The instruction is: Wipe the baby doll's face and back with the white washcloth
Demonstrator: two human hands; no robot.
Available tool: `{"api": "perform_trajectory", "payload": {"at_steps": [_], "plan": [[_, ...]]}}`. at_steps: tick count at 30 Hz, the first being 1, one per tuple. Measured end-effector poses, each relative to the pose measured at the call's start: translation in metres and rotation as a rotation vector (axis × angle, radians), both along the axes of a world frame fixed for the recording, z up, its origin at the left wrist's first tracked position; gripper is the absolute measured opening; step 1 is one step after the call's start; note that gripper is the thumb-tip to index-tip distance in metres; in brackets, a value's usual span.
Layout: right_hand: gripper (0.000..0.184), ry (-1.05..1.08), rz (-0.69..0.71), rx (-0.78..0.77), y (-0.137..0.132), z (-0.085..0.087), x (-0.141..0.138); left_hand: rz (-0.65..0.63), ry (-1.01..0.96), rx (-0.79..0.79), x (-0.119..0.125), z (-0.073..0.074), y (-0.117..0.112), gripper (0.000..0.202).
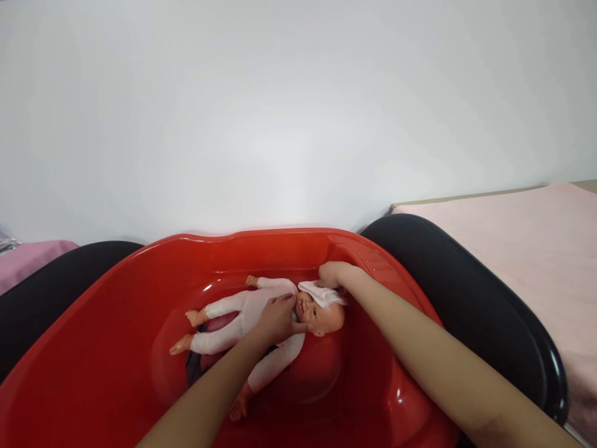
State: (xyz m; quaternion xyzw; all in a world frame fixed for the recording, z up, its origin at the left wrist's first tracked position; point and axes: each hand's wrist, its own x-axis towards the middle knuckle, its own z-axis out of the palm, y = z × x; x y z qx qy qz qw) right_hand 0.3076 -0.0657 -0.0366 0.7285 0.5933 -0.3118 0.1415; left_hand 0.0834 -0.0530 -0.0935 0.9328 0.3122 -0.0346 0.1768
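Observation:
A bald baby doll [324, 318] in a white outfit lies on its back in a red plastic tub [107, 348], head to the right and feet to the left. Across the doll's upper chest and neck rests my left hand [278, 316]; its thumb is at the jaw and its fingers are at the other side of the chin, holding the doll. My right hand [332, 272] is closed on a white cloth [321, 295], which lies against the far side of the doll's face and head. The right fingertips are partly hidden.
Dark support surfaces show at the tub's left [41, 298] and right [485, 317]. A pink-covered surface [527, 249] extends at right, and pink fabric [40, 258] shows at far left. Behind the tub rises a white wall [280, 112]. Something dark reddish [205, 359] lies beneath the doll's legs.

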Motion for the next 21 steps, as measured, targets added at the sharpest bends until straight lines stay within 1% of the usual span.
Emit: {"api": "perform_trajectory", "payload": {"at_steps": [2,4,7,12,16,19,21], "plan": [[0.047,0.020,-0.040,-0.047,-0.003,0.003,-0.001,-0.006,0.000,0.005,-0.001,-0.002,0.001,0.060],[0.043,0.057,-0.077,-0.086,-0.006,0.005,-0.002,-0.017,-0.006,0.013,-0.001,-0.002,0.001,0.062],[0.039,0.099,-0.094,-0.119,-0.008,0.008,-0.003,-0.018,0.001,0.016,-0.002,0.000,0.000,0.062],[0.036,0.147,-0.067,-0.166,-0.006,0.011,-0.008,-0.029,0.029,0.000,-0.002,0.007,-0.001,0.060],[0.030,0.227,-0.045,-0.202,-0.003,0.011,-0.016,-0.040,0.015,-0.004,-0.001,0.008,0.000,0.055],[0.028,0.325,-0.009,-0.210,-0.003,0.011,-0.021,-0.067,0.034,-0.009,0.000,0.007,0.001,0.061],[0.027,0.349,0.004,-0.215,-0.003,0.012,-0.023,-0.082,0.059,-0.010,0.000,0.007,0.001,0.062]]}}
